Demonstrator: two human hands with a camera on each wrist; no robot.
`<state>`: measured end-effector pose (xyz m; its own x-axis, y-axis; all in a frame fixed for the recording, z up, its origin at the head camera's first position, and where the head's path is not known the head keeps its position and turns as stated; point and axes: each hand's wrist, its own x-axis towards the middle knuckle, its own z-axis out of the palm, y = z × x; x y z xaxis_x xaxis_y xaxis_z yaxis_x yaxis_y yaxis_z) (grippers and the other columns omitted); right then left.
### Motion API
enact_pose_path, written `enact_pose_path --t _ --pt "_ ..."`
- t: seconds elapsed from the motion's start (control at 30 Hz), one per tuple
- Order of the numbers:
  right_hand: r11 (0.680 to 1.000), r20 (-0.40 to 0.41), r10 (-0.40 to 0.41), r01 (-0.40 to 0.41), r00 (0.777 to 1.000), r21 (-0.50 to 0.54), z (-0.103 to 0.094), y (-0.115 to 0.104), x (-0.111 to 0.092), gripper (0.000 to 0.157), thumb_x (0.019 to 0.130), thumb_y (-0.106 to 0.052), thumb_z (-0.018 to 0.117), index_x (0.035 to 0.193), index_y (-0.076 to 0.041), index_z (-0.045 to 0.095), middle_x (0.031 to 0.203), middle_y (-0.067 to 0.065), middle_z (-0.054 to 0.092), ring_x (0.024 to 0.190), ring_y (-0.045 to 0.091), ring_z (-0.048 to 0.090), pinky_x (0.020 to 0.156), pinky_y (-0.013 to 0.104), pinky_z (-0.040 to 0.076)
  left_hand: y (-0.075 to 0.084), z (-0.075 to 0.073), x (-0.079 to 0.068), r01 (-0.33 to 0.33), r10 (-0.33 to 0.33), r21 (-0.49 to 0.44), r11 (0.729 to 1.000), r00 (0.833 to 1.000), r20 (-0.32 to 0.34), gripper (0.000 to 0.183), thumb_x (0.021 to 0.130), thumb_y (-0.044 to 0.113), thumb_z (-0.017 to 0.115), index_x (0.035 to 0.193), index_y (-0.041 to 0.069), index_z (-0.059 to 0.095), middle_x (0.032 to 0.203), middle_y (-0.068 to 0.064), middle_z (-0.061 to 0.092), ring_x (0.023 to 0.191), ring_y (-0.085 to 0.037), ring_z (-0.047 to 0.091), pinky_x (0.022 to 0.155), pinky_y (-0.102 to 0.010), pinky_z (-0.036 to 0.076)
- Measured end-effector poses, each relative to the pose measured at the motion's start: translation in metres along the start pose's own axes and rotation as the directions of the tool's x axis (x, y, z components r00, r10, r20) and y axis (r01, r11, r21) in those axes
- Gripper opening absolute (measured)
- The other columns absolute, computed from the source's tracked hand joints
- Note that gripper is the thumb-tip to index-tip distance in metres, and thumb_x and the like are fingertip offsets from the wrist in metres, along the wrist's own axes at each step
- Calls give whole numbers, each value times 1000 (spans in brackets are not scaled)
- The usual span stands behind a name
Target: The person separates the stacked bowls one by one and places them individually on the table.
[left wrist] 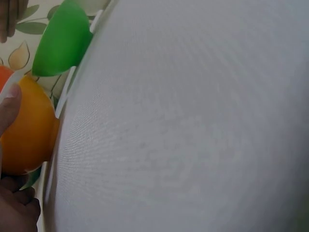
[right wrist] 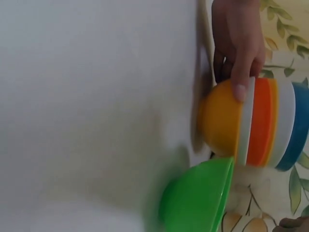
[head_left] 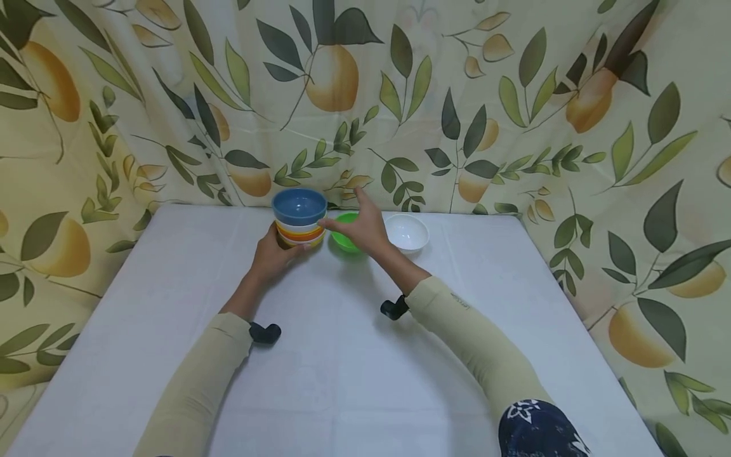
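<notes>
Head view: left hand (head_left: 273,256) has thumb and fingers curled round the lower part of a stack of bowls (head_left: 299,233), about 11:30 from the person, near the table's (head_left: 320,317) far edge. Blue bowl (head_left: 299,208) on top. Right hand (head_left: 368,225) is at the stack's 3 o'clock, fingers spread, gripping nothing. My worry: one low grip on a tall pile, so a bump from that right thumb could tip the top. Only this view clearly shows the white bowl (head_left: 407,233), past the green bowl (head_left: 344,233) at 3 o'clock.

Left wrist: here you get the thumb on the yellow bowl (left wrist: 31,128); blue one's out of frame. Can't tell if the base is lifted.

Right wrist: best for layers, orange bowl (right wrist: 262,123) included. Green sits at the stack's 7 o'clock, so close that sliding the pile might knock it.
</notes>
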<state>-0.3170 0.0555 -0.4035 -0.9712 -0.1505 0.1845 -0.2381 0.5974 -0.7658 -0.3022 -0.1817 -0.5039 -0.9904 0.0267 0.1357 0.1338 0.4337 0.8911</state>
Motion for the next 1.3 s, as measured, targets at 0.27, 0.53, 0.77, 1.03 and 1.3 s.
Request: enact_pose_path --t 0.27,0.53,0.77,1.03,1.3 --pt "1000 77 11 -12 997 21 13 -12 7 119 80 -56 89 165 -2 26 169 15 32 155 33 30 122 50 34 4 -2 -1 -15 15 2 1000 1000 -5 98 89 32 87 163 5 27 155 -18 48 146 -33 42 124 -50 29" --pt "998 135 27 -33 990 44 30 -20 15 114 81 -53 89 163 1 30 163 19 41 148 34 41 118 48 41 0 -2 -2 -7 7 20 1000 1000 -3 96 90 34 85 162 5 29 155 -20 48 146 -35 42 124 -52 30" --pt "1000 107 14 -13 994 -2 40 -22 19 98 79 -53 91 150 -1 48 139 13 61 123 26 59 102 40 53 -2 4 -2 16 -16 12 1000 1000 12 98 89 39 85 162 5 29 153 -19 50 143 -35 45 122 -53 33" --pt "1000 100 21 -19 995 -17 42 -26 22 97 77 -51 92 148 -1 49 137 14 61 121 26 59 101 40 54 2 3 -2 22 -22 5 1000 1000 7 95 90 38 85 161 7 31 153 -17 51 142 -34 46 121 -53 34" --pt "999 97 -2 -3 995 51 48 -23 22 104 79 -42 94 157 1 40 146 17 56 130 30 56 107 43 52 3 2 -3 17 -17 19 1000 1000 -2 92 91 34 83 161 6 31 154 -18 50 144 -34 45 122 -54 33"
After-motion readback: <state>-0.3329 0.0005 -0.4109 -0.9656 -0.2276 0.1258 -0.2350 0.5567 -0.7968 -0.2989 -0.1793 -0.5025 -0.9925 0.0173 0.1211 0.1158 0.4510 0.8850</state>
